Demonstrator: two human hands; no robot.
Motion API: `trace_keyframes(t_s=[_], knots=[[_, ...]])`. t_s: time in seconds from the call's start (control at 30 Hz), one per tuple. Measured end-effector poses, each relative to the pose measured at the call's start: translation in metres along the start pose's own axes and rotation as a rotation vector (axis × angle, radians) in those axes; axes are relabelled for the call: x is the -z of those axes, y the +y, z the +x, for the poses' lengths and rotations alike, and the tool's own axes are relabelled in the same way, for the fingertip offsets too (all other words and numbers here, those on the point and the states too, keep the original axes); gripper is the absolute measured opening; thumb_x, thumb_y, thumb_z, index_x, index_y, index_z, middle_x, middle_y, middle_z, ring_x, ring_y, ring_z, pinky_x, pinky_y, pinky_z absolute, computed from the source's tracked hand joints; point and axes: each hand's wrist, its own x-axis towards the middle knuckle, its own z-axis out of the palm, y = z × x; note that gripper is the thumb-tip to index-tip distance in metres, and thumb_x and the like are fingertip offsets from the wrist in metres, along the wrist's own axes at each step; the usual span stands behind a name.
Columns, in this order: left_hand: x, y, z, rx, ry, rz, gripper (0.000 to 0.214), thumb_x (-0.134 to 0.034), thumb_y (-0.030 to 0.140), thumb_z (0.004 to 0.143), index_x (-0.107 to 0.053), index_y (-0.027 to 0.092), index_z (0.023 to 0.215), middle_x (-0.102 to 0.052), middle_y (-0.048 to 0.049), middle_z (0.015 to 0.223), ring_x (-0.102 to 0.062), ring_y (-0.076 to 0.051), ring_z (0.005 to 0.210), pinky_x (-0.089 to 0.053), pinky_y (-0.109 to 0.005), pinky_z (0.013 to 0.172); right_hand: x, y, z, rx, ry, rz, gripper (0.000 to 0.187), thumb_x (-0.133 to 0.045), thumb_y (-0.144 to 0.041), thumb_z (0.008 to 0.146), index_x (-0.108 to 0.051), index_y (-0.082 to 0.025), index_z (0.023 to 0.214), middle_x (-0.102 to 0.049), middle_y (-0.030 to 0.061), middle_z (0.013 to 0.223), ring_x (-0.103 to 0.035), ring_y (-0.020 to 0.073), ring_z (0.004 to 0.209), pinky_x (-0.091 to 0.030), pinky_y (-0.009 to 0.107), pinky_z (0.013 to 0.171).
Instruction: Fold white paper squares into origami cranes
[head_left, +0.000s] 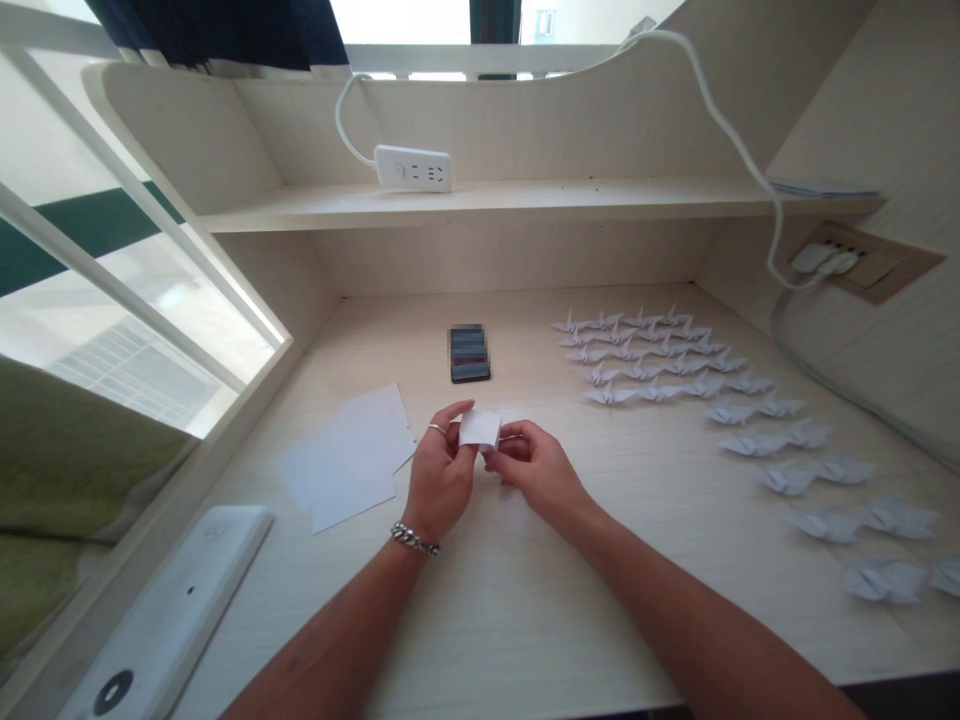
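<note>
A small folded piece of white paper (480,428) is held between both hands above the middle of the desk. My left hand (441,470), with a ring and a chain bracelet, pinches its left side, thumb below and fingers behind. At its lower right corner, my right hand (538,462) is closed with thumb and fingertips on the paper. The right fingers partly hide that edge. Loose white paper sheets (352,455) lie to the left. Rows of folded paper cranes (652,350) stand on the right side.
A phone (470,355) lies beyond my hands. At the left edge rests a long white device (184,600). A power strip (412,168) sits on the shelf (510,198). White cables run to a wall socket (874,262) at the right. More folded paper (885,580) lies near right.
</note>
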Motion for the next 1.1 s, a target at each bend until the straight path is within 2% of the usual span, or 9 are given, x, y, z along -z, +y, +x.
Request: trace_keyframes(t_s=[0.1, 0.17, 0.23, 0.33, 0.53, 0.67, 0.83, 0.97, 1.1], knots=[[0.003, 0.000, 0.001, 0.003, 0.000, 0.147, 0.045, -0.054, 0.018, 0.081, -0.047, 0.015, 0.125, -0.065, 0.0007, 0.072, -0.059, -0.012, 0.063, -0.046, -0.023, 0.059, 0.005, 0.000, -0.002, 0.247, 0.123, -0.291, 0.036, -0.064, -0.025, 0.076, -0.055, -0.020, 0.111, -0.067, 0.0075, 0.096, -0.064, 0.0195, 0.085, -0.052, 0.030, 0.066], [0.004, -0.001, 0.000, -0.010, -0.056, 0.254, 0.045, -0.052, 0.015, 0.079, -0.050, 0.016, 0.124, -0.065, 0.0014, 0.071, -0.058, -0.012, 0.061, -0.045, -0.023, 0.059, 0.007, 0.000, -0.004, 0.432, 0.164, -0.519, 0.037, -0.059, -0.016, 0.078, -0.058, -0.022, 0.114, -0.064, 0.0084, 0.106, -0.061, 0.0204, 0.094, -0.052, 0.031, 0.073], [0.004, -0.002, 0.000, -0.035, -0.120, 0.345, 0.044, -0.051, 0.013, 0.077, -0.056, 0.018, 0.120, -0.066, 0.0013, 0.072, -0.058, -0.012, 0.061, -0.046, -0.024, 0.061, 0.009, 0.002, -0.004, 0.588, 0.162, -0.715, 0.034, -0.054, -0.008, 0.077, -0.064, -0.024, 0.106, -0.065, 0.0073, 0.106, -0.059, 0.0208, 0.098, -0.050, 0.032, 0.081], [0.004, -0.002, -0.002, -0.047, -0.142, 0.425, 0.042, -0.052, 0.014, 0.076, -0.061, 0.019, 0.116, -0.066, 0.0018, 0.070, -0.058, -0.013, 0.058, -0.047, -0.025, 0.061, 0.007, 0.004, -0.004, 0.720, 0.174, -0.926, 0.027, -0.052, -0.005, 0.079, -0.069, -0.023, 0.091, -0.069, 0.0051, 0.095, -0.060, 0.0204, 0.092, -0.048, 0.030, 0.081], [0.005, -0.001, -0.002, -0.090, -0.057, 0.402, 0.040, -0.050, 0.010, 0.074, -0.065, 0.019, 0.110, -0.072, -0.0040, 0.098, -0.066, -0.017, 0.082, -0.051, -0.029, 0.078, -0.002, 0.004, -0.009, 0.798, 0.197, -1.085, 0.022, -0.049, -0.008, 0.086, -0.068, -0.019, 0.090, -0.072, 0.0063, 0.088, -0.064, 0.0179, 0.083, -0.045, 0.025, 0.072], [0.005, 0.000, -0.002, -0.100, -0.038, 0.461, 0.037, -0.052, 0.015, 0.076, -0.067, 0.020, 0.110, -0.074, -0.0035, 0.092, -0.066, -0.017, 0.077, -0.051, -0.030, 0.075, -0.004, 0.002, -0.012, 0.828, 0.219, -1.136, 0.020, -0.047, -0.013, 0.090, -0.067, -0.018, 0.093, -0.072, 0.0057, 0.082, -0.066, 0.0171, 0.073, -0.041, 0.025, 0.063], [0.006, 0.002, -0.003, -0.073, -0.012, 0.470, 0.036, -0.055, 0.017, 0.075, -0.068, 0.020, 0.109, -0.074, -0.0045, 0.094, -0.067, -0.018, 0.077, -0.052, -0.031, 0.075, -0.002, 0.000, -0.013, 0.867, 0.326, -1.163, 0.020, -0.048, -0.014, 0.089, -0.067, -0.018, 0.091, -0.072, 0.0035, 0.073, -0.064, 0.0158, 0.062, -0.034, 0.027, 0.056], [0.006, 0.003, -0.003, -0.089, 0.028, 0.466, 0.037, -0.055, 0.013, 0.073, -0.069, 0.021, 0.107, -0.074, -0.0051, 0.100, -0.068, -0.021, 0.087, -0.052, -0.035, 0.081, -0.003, -0.003, -0.015, 0.869, 0.358, -1.177, 0.020, -0.048, -0.014, 0.089, -0.068, -0.018, 0.088, -0.072, 0.0038, 0.070, -0.064, 0.0159, 0.060, -0.032, 0.027, 0.054], [0.005, 0.003, -0.002, -0.078, 0.042, 0.474, 0.036, -0.056, 0.013, 0.072, -0.070, 0.022, 0.103, -0.074, -0.0043, 0.098, -0.068, -0.021, 0.085, -0.052, -0.035, 0.081, -0.004, -0.004, -0.016, 0.865, 0.357, -1.154, 0.020, -0.049, -0.014, 0.088, -0.068, -0.017, 0.087, -0.072, 0.0051, 0.071, -0.066, 0.0172, 0.061, -0.031, 0.027, 0.053]])
